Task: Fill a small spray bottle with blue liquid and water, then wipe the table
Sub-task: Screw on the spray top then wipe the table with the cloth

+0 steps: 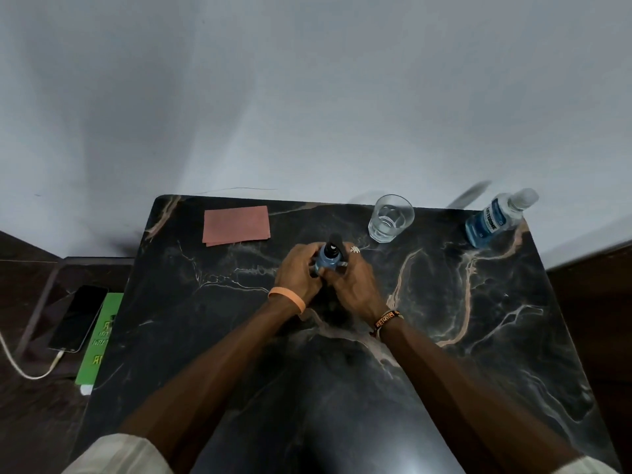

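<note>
A small blue spray bottle (327,260) with a black top stands upright near the middle of the black marble table (478,319). My left hand (297,273) wraps its left side and my right hand (354,280) grips its right side, fingers up by the black top. A clear bottle of blue liquid (492,218) with a clear cap stands at the far right corner. A glass (391,217) holding a little water sits at the far edge, right of centre. A pink folded cloth (236,225) lies flat at the far left.
A light grey wall rises behind the table. Left of the table, lower down, lie a dark phone (78,318) with a white cable (20,364) and a green booklet (101,340). Dark floor shows on both sides.
</note>
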A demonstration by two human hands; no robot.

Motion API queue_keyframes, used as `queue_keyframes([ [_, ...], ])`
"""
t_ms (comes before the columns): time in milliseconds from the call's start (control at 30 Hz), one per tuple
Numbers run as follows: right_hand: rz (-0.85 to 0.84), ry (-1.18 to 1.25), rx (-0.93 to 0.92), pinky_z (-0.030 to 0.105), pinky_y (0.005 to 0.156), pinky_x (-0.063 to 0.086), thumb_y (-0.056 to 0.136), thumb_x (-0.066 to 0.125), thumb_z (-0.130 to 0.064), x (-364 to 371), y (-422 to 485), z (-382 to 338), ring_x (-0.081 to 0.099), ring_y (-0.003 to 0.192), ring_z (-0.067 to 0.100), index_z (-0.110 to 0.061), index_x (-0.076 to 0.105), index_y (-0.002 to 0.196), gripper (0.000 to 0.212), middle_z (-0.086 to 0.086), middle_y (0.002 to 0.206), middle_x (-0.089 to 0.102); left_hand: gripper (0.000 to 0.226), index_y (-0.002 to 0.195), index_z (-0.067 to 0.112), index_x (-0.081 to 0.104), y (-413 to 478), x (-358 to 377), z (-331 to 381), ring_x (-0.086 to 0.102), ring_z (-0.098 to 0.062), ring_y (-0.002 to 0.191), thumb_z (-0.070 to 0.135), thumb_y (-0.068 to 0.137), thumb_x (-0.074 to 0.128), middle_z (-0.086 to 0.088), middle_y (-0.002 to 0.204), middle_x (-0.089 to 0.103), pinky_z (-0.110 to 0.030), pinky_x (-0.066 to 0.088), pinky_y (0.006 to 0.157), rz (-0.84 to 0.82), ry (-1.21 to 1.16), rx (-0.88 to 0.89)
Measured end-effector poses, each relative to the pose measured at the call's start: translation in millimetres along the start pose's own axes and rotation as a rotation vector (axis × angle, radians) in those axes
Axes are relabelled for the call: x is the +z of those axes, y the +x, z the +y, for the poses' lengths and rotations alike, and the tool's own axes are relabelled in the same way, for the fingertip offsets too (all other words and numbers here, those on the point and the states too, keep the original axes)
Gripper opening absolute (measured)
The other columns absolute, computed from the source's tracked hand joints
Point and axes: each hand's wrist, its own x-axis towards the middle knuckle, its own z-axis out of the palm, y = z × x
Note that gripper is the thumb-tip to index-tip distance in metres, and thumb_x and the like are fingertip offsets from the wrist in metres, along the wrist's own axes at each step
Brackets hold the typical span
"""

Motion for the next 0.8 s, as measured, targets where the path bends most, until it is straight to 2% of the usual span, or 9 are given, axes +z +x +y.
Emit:
queue_keyframes([
  [133, 0.051, -0.007, 0.017, 0.029, 0.080, 0.053, 0.084, 0.076, -0.024, 7.0, 38.6, -8.8, 0.065, 0.095, 0.015, -0.014, 0.056, 0.121, 0.044, -0.001, 0.106, 0.067, 0.037, 0.117, 0.022, 0.064, 34.3, -7.3, -8.1, 0.057, -0.017, 0.102, 0.019, 0.081, 0.071, -0.003, 0.108, 0.065, -0.025, 0.043, 0.090, 0.053, 0.036, -0.011],
  [300, 0.087, -0.013, 0.102, 0.022, 0.073, 0.046, 0.080, 0.076, -0.023, 16.1, 81.0, -17.3, 0.065, 0.093, 0.017, -0.020, 0.055, 0.113, 0.040, -0.008, 0.097, 0.064, 0.033, 0.114, 0.018, 0.065, 74.1, -12.9, -22.4, 0.060, -0.019, 0.101, 0.013, 0.082, 0.066, -0.003, 0.107, 0.066, -0.030, 0.049, 0.091, 0.071, 0.044, -0.022],
  [433, 0.087, -0.033, 0.119, 0.037, 0.087, 0.052, 0.080, 0.077, -0.025, 25.7, 102.3, -16.8, 0.066, 0.101, 0.024, -0.018, 0.057, 0.119, 0.044, 0.002, 0.109, 0.070, 0.032, 0.111, 0.017, 0.066, 93.0, -13.0, -33.9, 0.062, -0.023, 0.097, 0.009, 0.080, 0.065, -0.005, 0.104, 0.067, -0.038, 0.052, 0.088, 0.092, 0.017, -0.024],
  [600, 0.095, -0.038, 0.127, 0.043, 0.089, 0.053, 0.081, 0.075, -0.026, 35.3, 111.8, -11.2, 0.066, 0.102, 0.026, -0.019, 0.057, 0.120, 0.043, 0.004, 0.111, 0.070, 0.032, 0.107, 0.014, 0.066, 101.5, -9.2, -47.6, 0.063, -0.026, 0.093, 0.003, 0.077, 0.062, -0.007, 0.102, 0.066, -0.044, 0.055, 0.081, 0.067, -0.067, -0.057],
  [667, 0.108, -0.035, 0.120, 0.042, 0.087, 0.054, 0.082, 0.075, -0.026, 39.3, 112.6, -9.6, 0.067, 0.099, 0.023, -0.020, 0.057, 0.119, 0.042, 0.001, 0.108, 0.070, 0.032, 0.107, 0.012, 0.065, 101.5, -9.0, -51.3, 0.064, -0.027, 0.092, 0.004, 0.077, 0.059, -0.008, 0.101, 0.066, -0.046, 0.056, 0.079, 0.063, -0.100, -0.047],
  [800, 0.125, -0.030, 0.118, 0.037, 0.083, 0.055, 0.084, 0.073, -0.029, 44.5, 112.0, -6.2, 0.067, 0.095, 0.018, -0.017, 0.060, 0.119, 0.039, -0.003, 0.100, 0.070, 0.035, 0.111, 0.010, 0.066, 101.8, -11.9, -50.2, 0.064, -0.028, 0.096, 0.003, 0.078, 0.059, -0.011, 0.105, 0.067, -0.045, 0.054, 0.084, 0.041, -0.130, -0.042],
])
